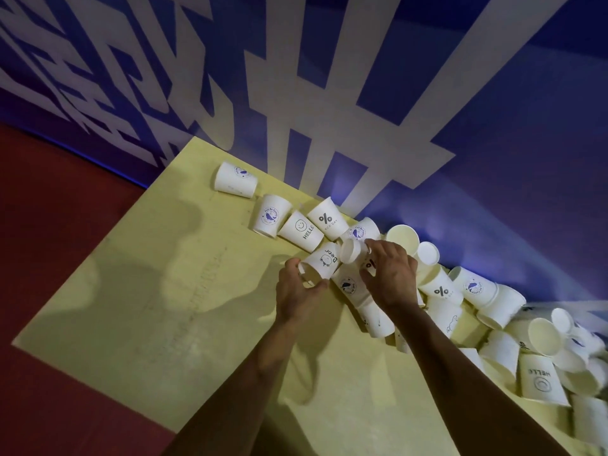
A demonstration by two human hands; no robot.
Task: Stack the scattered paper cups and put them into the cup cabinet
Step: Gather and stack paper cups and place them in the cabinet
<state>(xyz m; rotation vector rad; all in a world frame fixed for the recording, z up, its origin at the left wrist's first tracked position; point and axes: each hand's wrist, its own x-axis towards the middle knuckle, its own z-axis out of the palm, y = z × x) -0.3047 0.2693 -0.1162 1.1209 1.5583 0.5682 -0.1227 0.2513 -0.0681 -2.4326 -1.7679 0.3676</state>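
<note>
- Paper cups [437, 287] — small white ones with printed logos — lay scattered across the pale yellow tabletop [131, 307], running from the centre of the frame to the lower right, most of them tipped on their sides against the blue-and-white lettered wall [329, 93].
- Left hand [297, 292], just below the centre, was closed around the open rim of a white cup printed with a bear [320, 263], which lay on its side.
- Right hand [390, 274], just right of centre, was curled over another white cup [353, 250] whose mouth pointed towards the bear cup; how firm that grip was could not be told.
- Risk, as I judged it: the thin rims could buckle if squeezed hard, and a dented cup would jam instead of nesting.
- A forearm sweeping over the heap at lower right could roll loose cups off the table edge.
- No cup cabinet showed anywhere in view — the stacking looked barely begun.
</note>
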